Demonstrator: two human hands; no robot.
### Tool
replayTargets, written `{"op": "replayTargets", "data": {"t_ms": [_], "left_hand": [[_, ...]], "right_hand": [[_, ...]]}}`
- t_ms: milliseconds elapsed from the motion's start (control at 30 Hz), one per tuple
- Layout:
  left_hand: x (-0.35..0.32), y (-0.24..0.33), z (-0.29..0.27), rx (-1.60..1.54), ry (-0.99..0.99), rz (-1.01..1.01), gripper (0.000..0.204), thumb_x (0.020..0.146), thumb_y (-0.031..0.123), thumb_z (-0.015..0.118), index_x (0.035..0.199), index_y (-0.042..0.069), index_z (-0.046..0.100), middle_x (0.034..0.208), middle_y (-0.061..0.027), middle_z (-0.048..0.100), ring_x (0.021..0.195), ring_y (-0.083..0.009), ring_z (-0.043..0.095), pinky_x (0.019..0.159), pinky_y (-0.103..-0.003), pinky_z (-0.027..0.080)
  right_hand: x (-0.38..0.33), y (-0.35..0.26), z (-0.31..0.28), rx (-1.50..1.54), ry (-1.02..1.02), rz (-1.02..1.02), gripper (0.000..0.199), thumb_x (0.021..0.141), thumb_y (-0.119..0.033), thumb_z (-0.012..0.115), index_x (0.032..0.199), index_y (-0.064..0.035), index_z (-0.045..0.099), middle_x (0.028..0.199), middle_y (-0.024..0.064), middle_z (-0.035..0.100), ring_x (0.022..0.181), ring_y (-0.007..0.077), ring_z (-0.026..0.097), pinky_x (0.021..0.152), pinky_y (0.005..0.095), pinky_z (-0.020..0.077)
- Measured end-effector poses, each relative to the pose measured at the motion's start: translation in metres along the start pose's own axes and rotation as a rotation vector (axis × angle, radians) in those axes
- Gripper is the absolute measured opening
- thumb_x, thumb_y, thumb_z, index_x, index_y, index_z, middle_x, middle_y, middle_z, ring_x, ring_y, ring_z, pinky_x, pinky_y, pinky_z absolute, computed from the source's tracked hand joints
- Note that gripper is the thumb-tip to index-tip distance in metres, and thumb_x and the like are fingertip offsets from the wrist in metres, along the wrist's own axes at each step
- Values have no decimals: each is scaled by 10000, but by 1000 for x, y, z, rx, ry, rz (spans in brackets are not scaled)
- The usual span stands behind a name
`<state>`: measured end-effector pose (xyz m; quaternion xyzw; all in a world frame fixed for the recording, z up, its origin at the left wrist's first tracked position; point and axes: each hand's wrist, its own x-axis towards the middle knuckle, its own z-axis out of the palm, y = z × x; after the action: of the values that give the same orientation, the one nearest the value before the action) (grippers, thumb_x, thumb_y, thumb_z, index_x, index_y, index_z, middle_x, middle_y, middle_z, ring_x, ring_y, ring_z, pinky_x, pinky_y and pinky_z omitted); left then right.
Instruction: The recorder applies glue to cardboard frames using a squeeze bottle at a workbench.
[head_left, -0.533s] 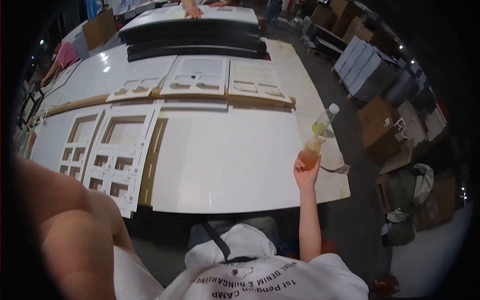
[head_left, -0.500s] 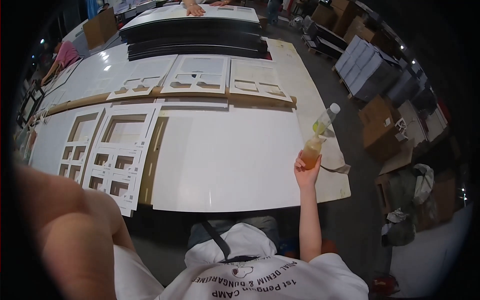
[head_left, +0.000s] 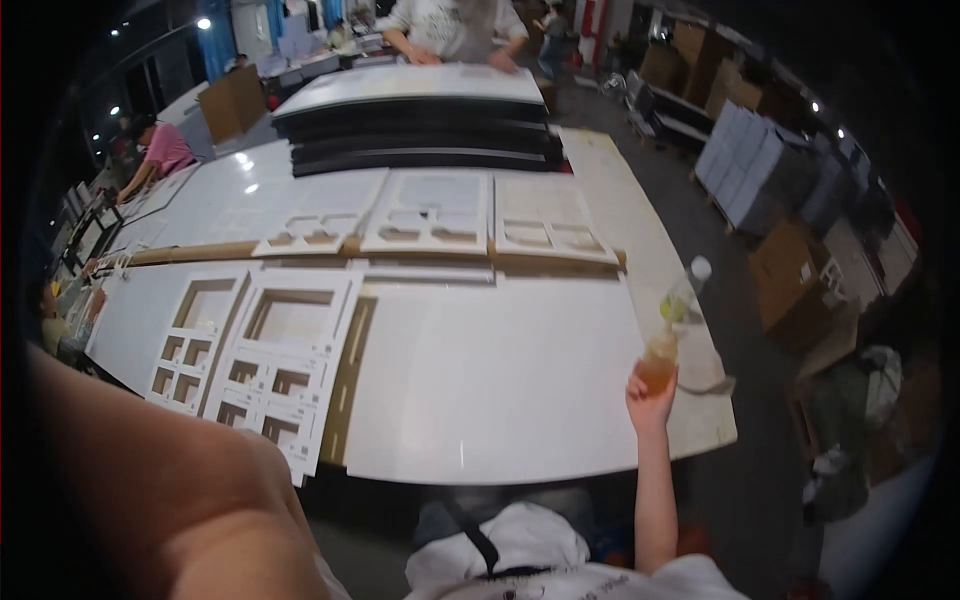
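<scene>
My right hand (head_left: 651,402) is closed around a translucent bottle (head_left: 658,362) of amber liquid, at the right side of the table. Just beyond it stands a clear bottle (head_left: 685,292) with a white cap and a yellow-green patch. A glossy white panel (head_left: 490,385) lies to the left of this hand. My bent left arm (head_left: 190,480) looms large at the lower left, and its hand is out of the picture. Near that arm are white frame pieces (head_left: 322,400) with rectangular cut-outs.
A long brown tube (head_left: 190,254) crosses the table, with more cut-out white sheets (head_left: 430,215) resting over it. Behind rises a stack of dark-edged boards (head_left: 420,135), where another person (head_left: 455,30) rests both hands. Cardboard boxes (head_left: 795,275) stand on the floor at right.
The view has tilted upward, so the table appears lower and more of the person across it shows. My right hand keeps hold of the amber bottle.
</scene>
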<state>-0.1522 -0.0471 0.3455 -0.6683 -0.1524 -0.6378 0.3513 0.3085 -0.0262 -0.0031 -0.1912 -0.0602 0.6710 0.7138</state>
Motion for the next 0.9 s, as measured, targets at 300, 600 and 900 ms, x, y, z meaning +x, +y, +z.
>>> {"op": "replayTargets", "data": {"t_ms": [300, 600, 900], "left_hand": [[-27, 18, 3, -1, 36, -37, 588, 875, 465, 437, 1261, 39, 313, 1267, -115, 401, 1103, -205, 436, 930, -331, 350], [-47, 44, -26, 31, 32, -77, 575, 884, 440, 440, 1289, 60, 292, 1286, -98, 397, 1103, -188, 445, 922, -312, 365], [-100, 63, -67, 398, -542, -599, 279, 788, 78, 600, 1053, -1, 559, 1095, -151, 557, 1001, -275, 534, 871, -341, 395]], "right_hand": [[-9, 2, 8, 30, 16, -10, 565, 797, -509, 541, 1061, -13, 482, 917, 72, 540, 542, 101, 372, 502, 220, 315], [-7, 1, 10, 75, 1, 2, 535, 825, -482, 512, 1085, -14, 497, 944, 102, 559, 542, 118, 377, 517, 235, 322], [-4, -7, -8, 84, -58, -26, 501, 819, -443, 544, 1109, -36, 500, 977, 128, 558, 551, 120, 383, 494, 211, 320]]}}
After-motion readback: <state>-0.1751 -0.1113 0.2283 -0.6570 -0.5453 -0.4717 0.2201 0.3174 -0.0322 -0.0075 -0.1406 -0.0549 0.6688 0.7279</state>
